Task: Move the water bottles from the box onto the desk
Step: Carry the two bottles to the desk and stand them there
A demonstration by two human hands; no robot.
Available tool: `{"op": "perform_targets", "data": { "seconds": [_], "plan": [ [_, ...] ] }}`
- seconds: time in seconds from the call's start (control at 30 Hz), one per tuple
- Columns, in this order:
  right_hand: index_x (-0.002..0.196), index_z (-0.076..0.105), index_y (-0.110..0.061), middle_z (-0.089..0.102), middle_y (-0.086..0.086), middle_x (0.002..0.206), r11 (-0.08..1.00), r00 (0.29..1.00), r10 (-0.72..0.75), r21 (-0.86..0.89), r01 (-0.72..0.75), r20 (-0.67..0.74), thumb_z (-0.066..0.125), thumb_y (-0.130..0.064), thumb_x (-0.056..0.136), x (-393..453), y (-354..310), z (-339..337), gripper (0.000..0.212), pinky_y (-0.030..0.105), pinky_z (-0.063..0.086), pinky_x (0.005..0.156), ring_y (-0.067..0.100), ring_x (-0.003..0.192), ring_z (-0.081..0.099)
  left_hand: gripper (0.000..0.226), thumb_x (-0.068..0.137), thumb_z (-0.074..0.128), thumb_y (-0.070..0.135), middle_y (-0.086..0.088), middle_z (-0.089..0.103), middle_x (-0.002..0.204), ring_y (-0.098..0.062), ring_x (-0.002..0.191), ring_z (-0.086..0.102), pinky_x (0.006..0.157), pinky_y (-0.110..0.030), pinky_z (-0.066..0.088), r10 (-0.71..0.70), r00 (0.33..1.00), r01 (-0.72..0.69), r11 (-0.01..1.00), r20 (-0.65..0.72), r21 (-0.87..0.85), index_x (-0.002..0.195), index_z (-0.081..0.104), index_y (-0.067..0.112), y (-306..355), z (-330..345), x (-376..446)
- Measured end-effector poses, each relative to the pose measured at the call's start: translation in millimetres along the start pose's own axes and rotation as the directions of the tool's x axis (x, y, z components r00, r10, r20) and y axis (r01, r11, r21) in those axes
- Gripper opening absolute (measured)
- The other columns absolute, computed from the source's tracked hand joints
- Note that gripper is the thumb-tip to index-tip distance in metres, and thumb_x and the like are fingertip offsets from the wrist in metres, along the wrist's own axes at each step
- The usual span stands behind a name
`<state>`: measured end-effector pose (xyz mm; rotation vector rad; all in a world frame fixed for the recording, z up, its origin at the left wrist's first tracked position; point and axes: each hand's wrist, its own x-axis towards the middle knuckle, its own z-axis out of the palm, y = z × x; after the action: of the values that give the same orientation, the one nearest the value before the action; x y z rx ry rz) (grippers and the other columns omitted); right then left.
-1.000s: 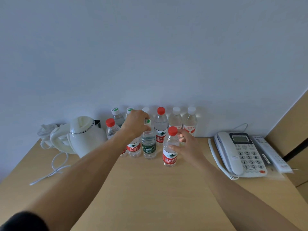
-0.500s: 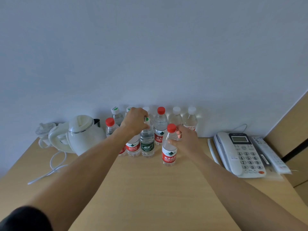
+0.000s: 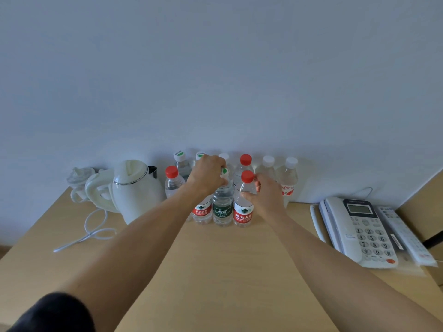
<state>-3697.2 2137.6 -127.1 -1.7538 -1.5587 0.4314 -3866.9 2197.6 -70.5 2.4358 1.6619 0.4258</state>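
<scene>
peering at the middle of the frame, i find much hidden: my left hand [image 3: 208,174] covers the neck of the green-label bottle [image 3: 222,207], fingers curled round its white cap, and my left forearm cuts off most of the red-label bottle [image 3: 202,212] beside it. my right hand [image 3: 266,194] wraps the shoulder of the front red-cap bottle [image 3: 244,207], thumb on its near side, blocking the lower parts of the bottles behind. i count ten bottles on the desk [image 3: 227,271]: three red caps, the rest white or green-marked, though one cap in the back row by the wall is half hidden. the two gripped bottles stand upright, touching, in the front row. no box shows in frame. at left stands a white kettle [image 3: 134,190] with its cord [image 3: 91,232] looping forward; at right lie a phone [image 3: 357,232] and a remote [image 3: 405,236], cut near the frame's edge.
</scene>
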Motion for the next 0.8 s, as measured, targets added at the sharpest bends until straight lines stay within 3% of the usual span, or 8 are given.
{"op": "perform_targets", "data": {
  "seconds": [0.13, 0.3, 0.6, 0.7, 0.8],
  "plan": [
    [0.085, 0.050, -0.019, 0.042, -0.014, 0.071, 1.000, 1.000, -0.013, 0.001, 0.013, -0.013, 0.082, -0.016, 0.074, 0.1, 3.8, -1.0, 0.034, 0.025, 0.029, 0.063, 0.016, 0.073, 0.047, 0.040, 0.080, 0.082, 0.027, -0.008, 0.072, 0.107, -0.024, 0.095, 0.066, 0.085, -0.034, 0.055, 0.001, 1.000, -0.001, 1.000, 0.005, -0.007, 0.115, 0.070, 0.011, 0.2, 1.1, 0.8],
    [0.088, 0.052, -0.019, 0.042, -0.017, 0.070, 1.000, 1.000, -0.006, -0.001, 0.006, -0.023, 0.083, -0.019, 0.074, 1.2, 2.9, 0.0, 0.034, 0.018, 0.026, 0.058, 0.011, 0.071, 0.045, 0.041, 0.080, 0.083, 0.027, -0.008, 0.072, 0.106, -0.025, 0.094, 0.068, 0.086, -0.037, 0.057, 0.009, 1.000, -0.009, 1.000, 0.001, -0.008, 0.115, 0.069, 0.011, 0.7, 0.8, 1.2],
    [0.100, 0.059, -0.012, 0.050, -0.004, 0.083, 1.000, 1.000, -0.009, -0.018, 0.009, -0.011, 0.083, -0.023, 0.076, 0.3, 3.2, 1.0, 0.036, 0.027, 0.032, 0.069, 0.016, 0.077, 0.047, 0.040, 0.082, 0.080, 0.026, -0.008, 0.072, 0.107, -0.026, 0.095, 0.067, 0.081, -0.032, 0.052, 0.020, 1.000, -0.021, 1.000, -0.009, -0.019, 0.117, 0.068, 0.010, -2.5, 2.5, -3.6],
    [0.101, 0.058, -0.015, 0.047, -0.009, 0.078, 0.999, 1.000, -0.015, -0.042, 0.015, 0.004, 0.082, -0.023, 0.077, 0.6, 2.7, -0.3, 0.035, 0.024, 0.030, 0.064, 0.014, 0.076, 0.046, 0.051, 0.080, 0.082, 0.028, -0.007, 0.073, 0.111, -0.025, 0.097, 0.068, 0.083, -0.032, 0.056, 0.011, 1.000, -0.012, 0.999, -0.017, -0.049, 0.126, 0.066, 0.012, -3.5, 2.2, -6.5],
    [0.103, 0.059, -0.015, 0.041, -0.018, 0.074, 0.999, 1.000, -0.014, -0.044, 0.014, 0.017, 0.081, -0.023, 0.078, 1.2, 3.8, -1.4, 0.034, 0.017, 0.028, 0.059, 0.013, 0.075, 0.046, 0.047, 0.081, 0.082, 0.028, -0.007, 0.073, 0.107, -0.024, 0.094, 0.068, 0.082, -0.033, 0.057, 0.007, 0.999, -0.009, 0.998, -0.040, -0.058, 0.123, 0.068, 0.013, -5.4, 0.1, -7.0]
  ]
}}
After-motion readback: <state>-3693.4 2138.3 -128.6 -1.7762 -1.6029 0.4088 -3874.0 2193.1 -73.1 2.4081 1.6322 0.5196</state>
